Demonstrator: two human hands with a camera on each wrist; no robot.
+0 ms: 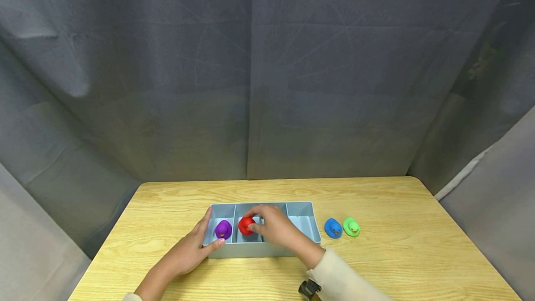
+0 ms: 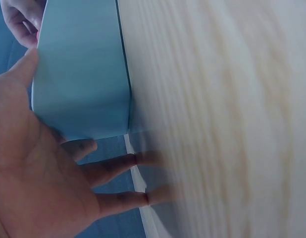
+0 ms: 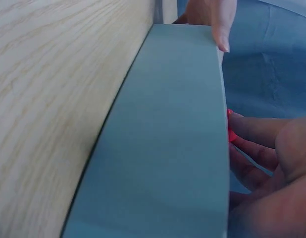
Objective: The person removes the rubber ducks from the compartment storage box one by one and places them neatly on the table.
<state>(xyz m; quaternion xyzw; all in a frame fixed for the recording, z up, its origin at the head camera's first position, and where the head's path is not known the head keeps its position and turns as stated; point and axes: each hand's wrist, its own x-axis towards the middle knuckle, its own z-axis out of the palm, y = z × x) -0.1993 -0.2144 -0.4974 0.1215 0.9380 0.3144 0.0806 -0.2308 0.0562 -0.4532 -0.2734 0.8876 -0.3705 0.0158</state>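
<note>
A grey-blue divided box [image 1: 267,250] stands on the table. My left hand [image 1: 190,250] rests against its left end, thumb on the front rim; in the left wrist view the fingers are spread and fairly straight beside the box's end. My right hand [image 1: 277,226] reaches over the front wall and pinches a red toy duck [image 1: 245,225] between thumb and fingers, in the second compartment from the left. Just a sliver of the red duck [image 3: 230,133] shows past the rim in the right wrist view. A purple toy duck [image 1: 223,230] sits in the leftmost compartment.
A blue toy duck [image 1: 333,228] and a green toy duck [image 1: 351,226] sit side by side on the wooden table [image 1: 388,264], right of the box. Grey curtains [image 1: 267,82] hang behind the table and on both sides. A small black device [image 1: 309,288] is at the right sleeve.
</note>
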